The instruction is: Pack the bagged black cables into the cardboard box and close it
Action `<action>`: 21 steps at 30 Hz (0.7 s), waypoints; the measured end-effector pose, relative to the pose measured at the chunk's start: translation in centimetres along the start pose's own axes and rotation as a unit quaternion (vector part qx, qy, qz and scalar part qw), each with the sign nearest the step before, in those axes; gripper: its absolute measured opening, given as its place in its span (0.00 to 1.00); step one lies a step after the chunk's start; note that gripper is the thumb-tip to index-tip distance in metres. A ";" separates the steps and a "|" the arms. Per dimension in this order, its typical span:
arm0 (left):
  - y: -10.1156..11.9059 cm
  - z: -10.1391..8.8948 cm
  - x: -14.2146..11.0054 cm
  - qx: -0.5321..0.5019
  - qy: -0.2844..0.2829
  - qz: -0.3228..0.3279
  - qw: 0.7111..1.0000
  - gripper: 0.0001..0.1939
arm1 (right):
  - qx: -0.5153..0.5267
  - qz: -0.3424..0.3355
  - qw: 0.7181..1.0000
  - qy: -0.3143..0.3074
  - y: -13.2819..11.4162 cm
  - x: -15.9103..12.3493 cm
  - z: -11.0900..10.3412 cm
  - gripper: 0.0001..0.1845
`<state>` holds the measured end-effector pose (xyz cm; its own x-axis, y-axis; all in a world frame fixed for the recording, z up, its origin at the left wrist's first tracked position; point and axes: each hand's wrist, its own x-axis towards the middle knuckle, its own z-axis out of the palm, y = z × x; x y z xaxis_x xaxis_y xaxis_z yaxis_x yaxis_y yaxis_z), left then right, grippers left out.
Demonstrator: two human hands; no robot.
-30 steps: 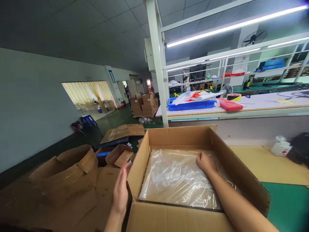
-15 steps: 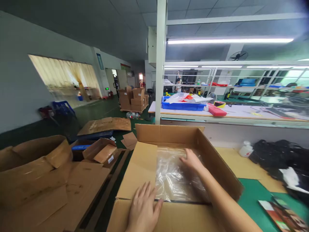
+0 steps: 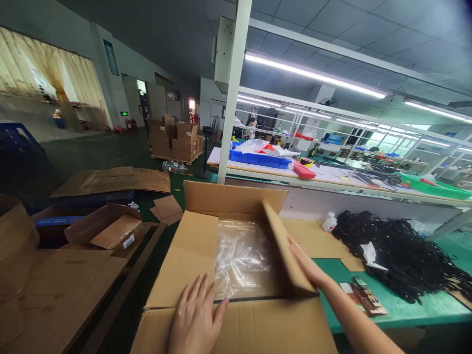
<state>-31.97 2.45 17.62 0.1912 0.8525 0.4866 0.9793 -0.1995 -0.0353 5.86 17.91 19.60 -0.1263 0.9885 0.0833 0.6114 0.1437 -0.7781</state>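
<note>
A cardboard box (image 3: 236, 200) stands before me, with clear plastic wrapping (image 3: 241, 260) showing inside it. Its left flap (image 3: 188, 248) and front flap (image 3: 265, 322) are folded down flat. My left hand (image 3: 197, 312) lies on the front flap with spread fingers, the fingertips reaching the left flap's near edge. The right flap (image 3: 282, 243) is blurred and leans inward, part way over the opening. Against its outer face rests my right hand (image 3: 305, 263), fingers stretched out and partly hidden by the flap. The far flap stands upright.
Flattened cardboard (image 3: 114, 179) and opened cartons (image 3: 118, 231) lie at left. Behind the box runs a bench with a blue tray (image 3: 260, 160) and a white post (image 3: 234, 93). A heap of black straps (image 3: 391, 250) and a white bottle (image 3: 329, 222) are on the right.
My right hand has left the plastic wrapping inside the box and moved to the outside of the right flap, which now tilts inward. My left hand stays flat on the box. The view has turned right.
</note>
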 end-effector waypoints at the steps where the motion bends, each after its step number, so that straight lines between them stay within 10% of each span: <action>1: 0.0 0.0 0.0 0.000 -0.001 -0.002 1.000 0.27 | -0.048 -0.007 0.998 -0.030 0.0 -0.2 1.5 0.44; 10: -1.0 -1.3 -0.3 -0.044 -0.058 0.032 0.997 0.26 | -0.134 0.079 0.988 -0.026 -0.3 -0.9 3.2 0.58; 21: -12.4 -6.6 -6.5 -0.054 -0.004 -0.020 0.998 0.30 | -0.091 0.160 0.983 -0.022 -2.2 -1.1 2.9 0.64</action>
<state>-45.76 -3.82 20.71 0.1529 0.8645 0.4788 0.9734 -0.2153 0.0778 2.43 16.40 19.43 0.0634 0.9821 -0.1774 0.7549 -0.1634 -0.6351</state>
